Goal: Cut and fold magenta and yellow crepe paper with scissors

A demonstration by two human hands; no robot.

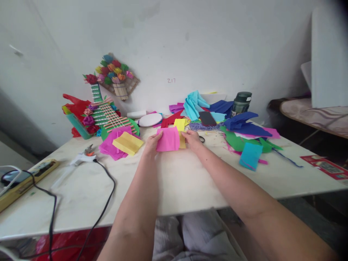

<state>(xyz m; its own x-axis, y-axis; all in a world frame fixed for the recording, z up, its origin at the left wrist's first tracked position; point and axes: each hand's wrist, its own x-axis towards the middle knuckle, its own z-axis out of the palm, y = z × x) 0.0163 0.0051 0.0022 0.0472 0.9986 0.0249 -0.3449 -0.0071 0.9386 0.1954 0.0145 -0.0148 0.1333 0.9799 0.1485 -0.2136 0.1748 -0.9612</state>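
Observation:
Between my two hands, just above the white table point(187, 192), I see a pink piece of crepe paper point(168, 139) and a yellow piece of crepe paper point(182, 140). My left hand point(152, 145) pinches the pink piece at its left edge. The yellow piece lies against the pink one's right side, and my right hand point(192, 140) closes on its right edge. Another bright yellow piece point(179, 124) shows right behind them. To the left, a folded yellow sheet point(127, 143) rests on crumpled pink paper point(111, 145).
A glue gun point(84, 156) with a black cord lies at left, near a power strip point(43, 168). Behind stands a flower-decorated paper guitar point(108, 116). A phone point(207, 118), a dark bottle point(241, 103), blue paper point(247, 125) and a turquoise piece point(250, 156) are at right.

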